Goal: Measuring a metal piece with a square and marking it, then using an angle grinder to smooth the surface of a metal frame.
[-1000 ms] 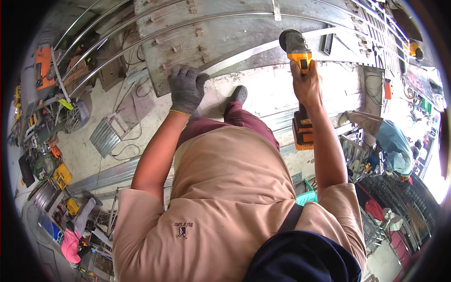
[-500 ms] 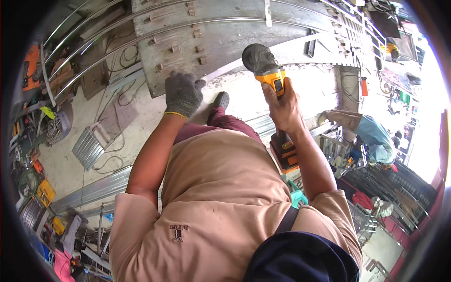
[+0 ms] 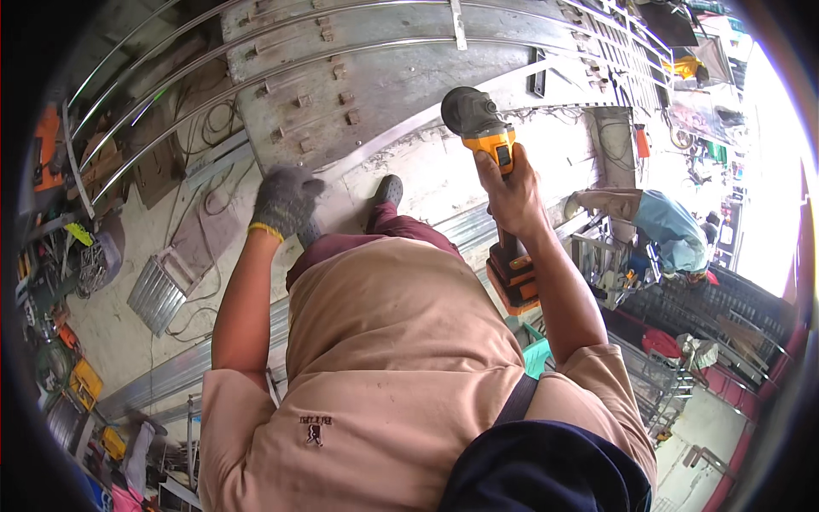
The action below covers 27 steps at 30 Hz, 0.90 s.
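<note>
In my bare right hand (image 3: 517, 203) is a yellow and black cordless angle grinder (image 3: 490, 141), gripped round its body. Its dark disc points away from me, over the near side of a large metal-topped table (image 3: 384, 98), and its battery end hangs beside my forearm. My left hand (image 3: 288, 200) wears a dark grey knit glove with a yellow cuff. Its fingers are curled and the thumb sticks out to the right; nothing shows in it, though the palm is hidden. It hovers near the table's left corner, apart from the metal.
Long shiny tubes of a metal railing frame (image 3: 375, 44) lie across the table, among small brackets. A ribbed metal sheet (image 3: 159, 283) and cables are on the floor at left. A bent-over person (image 3: 674, 232) in a blue-green top is at right. Metal lengths (image 3: 196, 358) lie behind me.
My left hand has moved left and slightly down, away from the table edge. My right hand still holds the grinder in nearly the same place. My feet and the view have shifted slightly.
</note>
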Available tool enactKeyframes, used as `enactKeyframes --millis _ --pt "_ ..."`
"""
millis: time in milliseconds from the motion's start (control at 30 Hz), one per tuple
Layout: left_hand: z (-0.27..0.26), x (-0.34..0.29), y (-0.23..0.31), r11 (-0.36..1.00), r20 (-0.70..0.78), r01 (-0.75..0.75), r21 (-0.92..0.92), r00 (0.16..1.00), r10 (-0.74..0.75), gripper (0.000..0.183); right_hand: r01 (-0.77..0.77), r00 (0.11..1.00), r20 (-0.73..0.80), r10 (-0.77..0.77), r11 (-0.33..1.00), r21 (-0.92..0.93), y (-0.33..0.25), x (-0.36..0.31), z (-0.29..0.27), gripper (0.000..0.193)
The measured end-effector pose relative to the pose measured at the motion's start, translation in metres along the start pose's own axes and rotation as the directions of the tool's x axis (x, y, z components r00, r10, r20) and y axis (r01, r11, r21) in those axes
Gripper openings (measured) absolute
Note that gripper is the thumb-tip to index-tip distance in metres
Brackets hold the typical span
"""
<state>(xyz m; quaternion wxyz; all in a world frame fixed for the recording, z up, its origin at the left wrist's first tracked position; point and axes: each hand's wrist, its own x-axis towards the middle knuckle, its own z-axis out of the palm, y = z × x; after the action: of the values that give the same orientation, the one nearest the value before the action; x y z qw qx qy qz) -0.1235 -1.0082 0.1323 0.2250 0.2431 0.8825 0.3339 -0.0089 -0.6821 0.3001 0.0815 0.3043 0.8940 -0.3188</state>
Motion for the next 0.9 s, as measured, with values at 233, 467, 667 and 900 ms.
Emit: enactKeyframes --millis 233,467,667,900 --pt "0.046 0.023 -0.009 0.812 -0.443 -0.127 0.57 0.785 0.434 0.026 -0.009 1.0 0.005 0.009 1.0 -0.016 0.009 0.008 0.008 0.055" --pt "0.07 0.044 0.002 0.858 -0.504 -0.132 0.497 0.761 0.408 0.027 0.068 0.995 0.079 -0.064 0.997 -0.049 -0.008 0.015 0.047 0.057" --pt "0.066 0.037 -0.002 0.893 -0.577 -0.236 0.383 0.693 0.431 0.016 0.122 0.987 0.116 -0.113 0.99 -0.067 -0.005 0.021 0.066 0.057" --pt "0.064 0.045 0.002 0.963 -0.644 -0.111 0.246 0.724 0.247 0.007 0.152 0.981 0.138 -0.139 0.984 -0.09 -0.011 0.025 0.07 0.06"
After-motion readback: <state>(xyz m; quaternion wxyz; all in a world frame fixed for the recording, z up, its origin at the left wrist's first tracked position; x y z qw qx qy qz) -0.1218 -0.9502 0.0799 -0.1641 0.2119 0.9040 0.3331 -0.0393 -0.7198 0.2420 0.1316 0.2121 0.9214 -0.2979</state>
